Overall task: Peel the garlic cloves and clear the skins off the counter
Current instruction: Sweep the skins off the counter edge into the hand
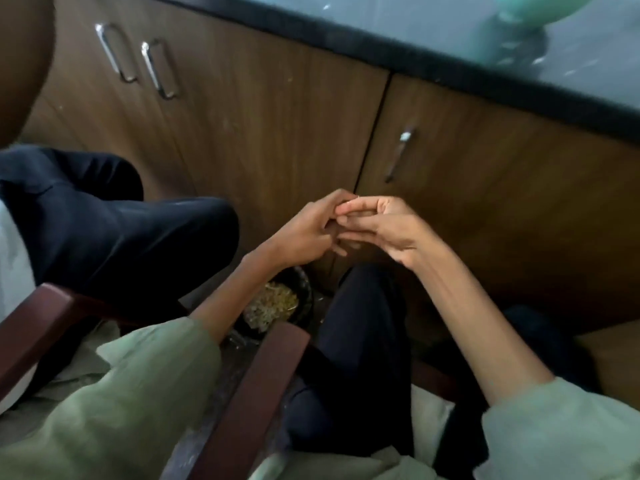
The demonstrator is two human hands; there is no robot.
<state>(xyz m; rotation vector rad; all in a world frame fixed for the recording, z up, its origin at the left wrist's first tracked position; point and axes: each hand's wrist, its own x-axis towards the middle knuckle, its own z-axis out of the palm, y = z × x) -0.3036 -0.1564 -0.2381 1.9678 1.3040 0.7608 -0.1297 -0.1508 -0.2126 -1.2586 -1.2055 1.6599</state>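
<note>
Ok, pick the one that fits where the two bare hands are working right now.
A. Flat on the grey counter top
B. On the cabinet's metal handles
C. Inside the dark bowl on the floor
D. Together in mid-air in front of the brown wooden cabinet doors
D: the left hand and right hand meet fingertip to fingertip before the brown wooden cabinet doors, above the dark bowl, below the grey counter top.

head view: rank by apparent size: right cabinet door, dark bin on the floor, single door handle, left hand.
1. right cabinet door, largest by far.
2. left hand and dark bin: unsure; the bin is mostly hidden behind the arm and farther from the camera.
3. single door handle, smallest.
</note>
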